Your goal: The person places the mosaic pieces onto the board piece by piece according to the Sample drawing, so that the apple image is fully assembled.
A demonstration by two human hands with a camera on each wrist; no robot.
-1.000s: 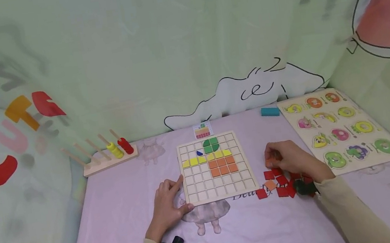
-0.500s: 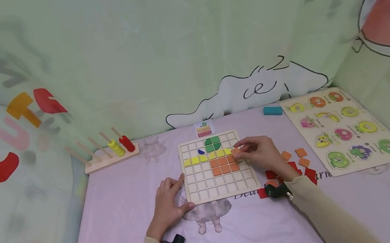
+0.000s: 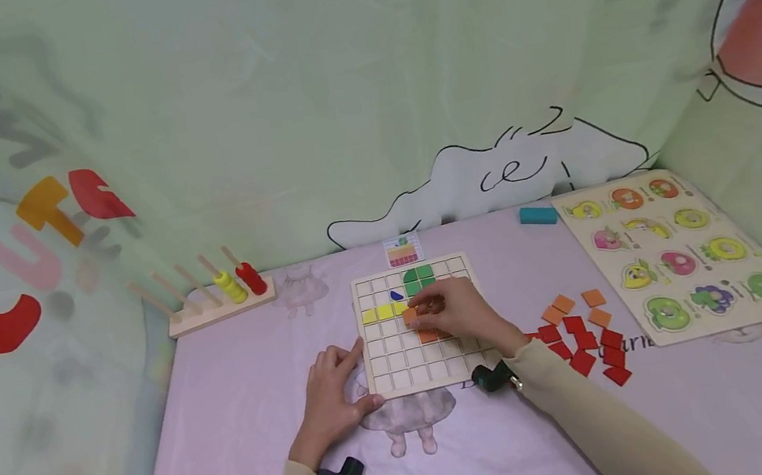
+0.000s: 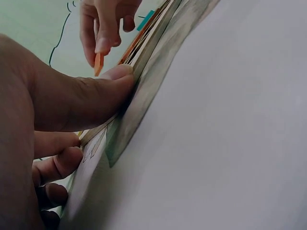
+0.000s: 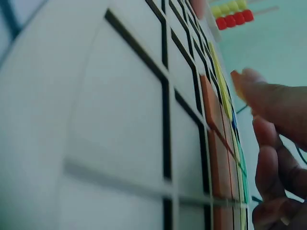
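Note:
A wooden grid board [image 3: 388, 364] lies on the table, with yellow tiles [image 3: 383, 313], green tiles [image 3: 419, 275], a small blue piece [image 3: 396, 295] and orange tiles set in its squares. My left hand [image 3: 329, 397] rests at its near left corner, index finger at the left side and thumb against the near edge. Over the board, my right hand [image 3: 462, 309] pinches an orange square tile [image 3: 410, 317] between thumb and index finger, just under the yellow row. In the left wrist view this orange tile [image 4: 98, 64] stands on edge, above the board. The right hand covers part of the orange block.
Loose red tiles [image 3: 583, 362] and a few orange tiles [image 3: 593, 297] lie right of the board. A pattern card [image 3: 403, 250] sits behind it. Farther off are a peg counting stand [image 3: 221, 306], a teal block [image 3: 538, 216] and a fruit puzzle board [image 3: 687, 257].
My right hand has brought an orange tile from the loose pile leftward, past the board's right side, to the middle of the grid. The left hand has stayed at the corner.

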